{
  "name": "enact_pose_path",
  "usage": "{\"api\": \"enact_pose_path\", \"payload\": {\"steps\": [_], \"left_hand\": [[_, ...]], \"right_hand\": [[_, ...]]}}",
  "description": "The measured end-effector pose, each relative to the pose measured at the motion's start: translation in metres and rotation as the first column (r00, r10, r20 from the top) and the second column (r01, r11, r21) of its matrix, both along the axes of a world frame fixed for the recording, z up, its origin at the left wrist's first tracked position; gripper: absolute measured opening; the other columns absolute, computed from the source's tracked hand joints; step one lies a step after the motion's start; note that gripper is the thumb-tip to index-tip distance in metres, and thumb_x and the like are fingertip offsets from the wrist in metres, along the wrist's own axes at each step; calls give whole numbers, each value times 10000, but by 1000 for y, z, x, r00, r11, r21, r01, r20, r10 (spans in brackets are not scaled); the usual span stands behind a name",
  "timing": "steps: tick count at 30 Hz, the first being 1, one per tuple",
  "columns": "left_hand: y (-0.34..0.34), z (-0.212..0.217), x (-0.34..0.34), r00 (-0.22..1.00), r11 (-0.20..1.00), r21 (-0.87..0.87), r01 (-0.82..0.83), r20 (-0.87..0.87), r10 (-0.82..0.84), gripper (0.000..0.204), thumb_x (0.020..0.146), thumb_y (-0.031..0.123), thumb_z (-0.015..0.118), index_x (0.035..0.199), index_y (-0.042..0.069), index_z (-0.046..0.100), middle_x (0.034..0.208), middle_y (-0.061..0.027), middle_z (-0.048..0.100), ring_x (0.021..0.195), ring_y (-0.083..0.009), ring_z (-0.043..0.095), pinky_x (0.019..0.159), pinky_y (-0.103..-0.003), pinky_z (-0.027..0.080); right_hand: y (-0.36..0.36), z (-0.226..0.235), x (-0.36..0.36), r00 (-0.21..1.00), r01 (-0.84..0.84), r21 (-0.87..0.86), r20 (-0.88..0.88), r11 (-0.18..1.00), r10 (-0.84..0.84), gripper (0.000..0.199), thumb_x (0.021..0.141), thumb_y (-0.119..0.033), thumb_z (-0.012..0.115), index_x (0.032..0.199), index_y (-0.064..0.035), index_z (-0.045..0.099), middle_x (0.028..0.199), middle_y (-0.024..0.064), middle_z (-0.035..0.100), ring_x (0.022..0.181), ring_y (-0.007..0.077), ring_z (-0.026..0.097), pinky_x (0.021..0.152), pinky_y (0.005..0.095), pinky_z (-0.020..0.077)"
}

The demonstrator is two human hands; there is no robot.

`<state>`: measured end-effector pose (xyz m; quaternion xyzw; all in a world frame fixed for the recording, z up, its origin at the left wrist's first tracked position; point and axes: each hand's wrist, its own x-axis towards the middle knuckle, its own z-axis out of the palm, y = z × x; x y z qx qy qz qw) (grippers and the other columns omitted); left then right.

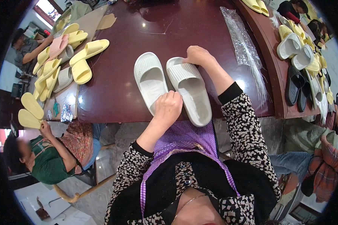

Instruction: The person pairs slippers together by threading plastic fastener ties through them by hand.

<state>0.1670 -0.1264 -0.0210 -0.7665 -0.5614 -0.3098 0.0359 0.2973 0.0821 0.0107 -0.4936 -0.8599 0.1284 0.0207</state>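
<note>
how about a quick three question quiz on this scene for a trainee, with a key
1. Multiple choice: where does the person's right hand grip the right-hand pale grey slide sandal?
A. The heel
B. The toe end
C. The middle of the sole

2. True or false: a clear plastic bag with whitish strands sticking out lies to the right of that hand on the dark red table.

3. Fill in the blank: most slide sandals in the pile at the left are ____.

Key: 1. B; 2. True; 3. yellow
</note>
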Motion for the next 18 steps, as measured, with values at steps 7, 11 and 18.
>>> {"api": "enact_pose_path", "payload": {"steps": [7,11,18], "left_hand": [[3,5,-16,997,1000,-15,0,79,1,114,756,108,642,720,51,549,710,-97,547,679,-288,583,620,-386,476],[14,8,-37,990,998,14,58,126,-59,98,761,116,648,754,53,573,765,-97,551,736,-292,575,650,-391,472],[43,11,-69,953,968,18,249,173,-248,103,783,126,648,826,41,608,889,-101,562,811,-285,572,695,-378,477]], "right_hand": [[6,-4,4,984,0,19,-176,1000,3,300,744,-260,653,850,20,662,838,199,658,799,326,643,720,403,509],[-6,9,-1,797,127,-202,-563,971,-221,223,813,-204,605,824,17,632,798,159,664,684,234,642,616,344,508],[-12,9,-5,240,-58,-547,-820,835,-520,186,891,-178,546,857,4,569,730,94,636,567,129,583,504,260,462]]}}
